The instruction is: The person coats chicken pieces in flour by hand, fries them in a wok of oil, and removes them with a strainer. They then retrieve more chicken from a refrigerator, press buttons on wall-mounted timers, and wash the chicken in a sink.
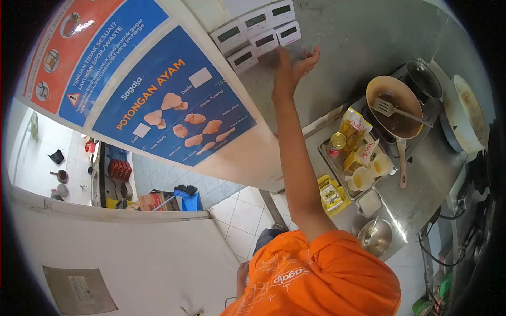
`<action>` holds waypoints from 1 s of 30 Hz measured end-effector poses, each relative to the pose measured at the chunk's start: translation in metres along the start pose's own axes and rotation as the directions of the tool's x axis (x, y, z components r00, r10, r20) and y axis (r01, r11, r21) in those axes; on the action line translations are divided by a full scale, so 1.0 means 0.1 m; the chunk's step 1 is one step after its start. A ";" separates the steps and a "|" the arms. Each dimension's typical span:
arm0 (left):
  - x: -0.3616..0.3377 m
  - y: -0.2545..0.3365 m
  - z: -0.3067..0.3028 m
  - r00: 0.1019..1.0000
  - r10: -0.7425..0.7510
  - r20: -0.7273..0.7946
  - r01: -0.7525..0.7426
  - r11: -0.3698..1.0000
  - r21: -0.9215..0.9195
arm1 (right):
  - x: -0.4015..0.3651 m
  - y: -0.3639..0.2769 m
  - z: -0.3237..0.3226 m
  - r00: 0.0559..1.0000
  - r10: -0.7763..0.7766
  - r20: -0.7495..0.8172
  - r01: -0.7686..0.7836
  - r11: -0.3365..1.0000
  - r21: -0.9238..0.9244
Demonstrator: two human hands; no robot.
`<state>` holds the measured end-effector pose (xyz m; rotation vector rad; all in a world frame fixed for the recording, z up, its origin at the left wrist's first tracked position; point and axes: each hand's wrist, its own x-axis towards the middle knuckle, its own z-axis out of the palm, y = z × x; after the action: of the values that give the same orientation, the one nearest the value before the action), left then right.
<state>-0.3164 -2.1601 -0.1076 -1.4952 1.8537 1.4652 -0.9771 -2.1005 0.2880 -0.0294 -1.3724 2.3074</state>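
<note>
My right hand [295, 71] is raised at the end of my outstretched arm, just below a cluster of white digital timers [263, 40] fixed on the wall. Its fingers are spread and nothing is in them. One fingertip is close to the lower timers [289, 32]; whether it touches cannot be told. My left hand [242, 272] hangs low beside my orange shirt [316, 268], only partly visible, and its fingers do not show clearly.
On the steel counter [416, 205], a pan [387, 95] with a slotted spatula [392, 109] sits on the stove. Near it stand a tray [324, 150] with packets, a can [337, 142] and cups [360, 179], plus a metal bowl [377, 239]. A poster panel [174, 100] stands left.
</note>
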 end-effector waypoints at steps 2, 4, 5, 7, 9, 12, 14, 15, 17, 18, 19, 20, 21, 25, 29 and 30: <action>0.04 -0.04 0.02 1.000 0.023 -0.005 -0.023 1.000 0.013 | -0.02 0.13 -0.08 0.997 -0.071 0.004 0.071 0.991 -0.115; 0.09 -0.09 0.03 0.999 0.048 -0.014 -0.048 0.999 0.021 | -0.03 0.24 -0.15 0.990 -0.141 0.013 0.140 0.963 -0.228; 0.12 -0.11 0.03 0.998 0.062 -0.016 -0.062 0.998 0.026 | -0.03 0.30 -0.18 0.988 -0.148 0.043 0.154 0.959 -0.239; 0.19 -0.16 0.04 0.996 0.088 -0.019 -0.088 0.995 0.037 | -0.01 0.32 -0.23 0.986 -0.151 0.073 0.165 0.953 -0.253; 0.29 -0.26 0.03 0.992 0.123 -0.028 -0.122 0.991 0.049 | 0.02 0.29 -0.24 0.987 -0.131 0.092 0.149 0.960 -0.235; 0.29 -0.18 -0.03 0.988 0.149 -0.048 -0.145 0.987 0.075 | 0.09 0.21 -0.21 0.987 -0.134 0.095 0.147 0.977 -0.154; -0.24 0.67 -0.03 0.995 -0.013 -0.094 0.018 0.998 0.054 | 0.14 0.17 -0.22 0.991 -0.091 0.097 0.102 0.987 -0.121; -0.25 0.68 -0.03 0.995 -0.011 -0.095 0.017 0.998 0.059 | 0.17 0.16 -0.23 0.993 -0.050 0.105 0.059 0.995 -0.087; -0.23 0.72 -0.04 0.994 -0.073 -0.082 0.069 0.997 -0.043 | 0.24 0.23 -0.27 0.994 -0.051 0.097 0.058 0.996 -0.071; -0.20 0.70 -0.05 0.994 -0.070 -0.082 0.067 0.997 -0.042 | 0.26 0.23 -0.30 0.994 -0.050 0.095 0.056 0.997 -0.058; -0.14 0.63 -0.05 0.994 -0.065 -0.093 0.064 0.998 -0.007 | 0.28 0.23 -0.32 0.994 -0.052 0.095 0.058 0.997 -0.057; -0.08 0.54 -0.04 0.993 -0.060 -0.104 0.063 0.998 0.028 | 0.30 0.23 -0.34 0.994 -0.025 0.106 0.031 0.998 -0.052; 0.01 0.38 -0.04 0.993 -0.061 -0.104 0.064 0.998 0.028 | 0.31 0.22 -0.36 0.993 0.003 0.117 0.003 0.999 -0.047; 0.25 -0.06 -0.02 0.995 0.096 -0.023 -0.097 0.994 -0.045 | 0.32 0.23 -0.39 0.988 -0.026 0.154 0.036 0.997 -0.069; 0.19 0.03 -0.03 0.995 0.099 -0.005 -0.099 0.994 0.051 | 0.42 0.19 -0.30 0.994 -0.033 0.102 0.041 0.996 -0.082; 0.19 0.05 -0.05 0.995 0.101 -0.001 -0.101 0.993 0.069 | 0.44 0.16 -0.27 0.997 0.000 0.075 0.009 0.993 -0.118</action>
<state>-0.3267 -2.1743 -0.1184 -1.3926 1.9875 1.4281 -1.0159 -2.0671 0.2701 0.0231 -1.5436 2.2412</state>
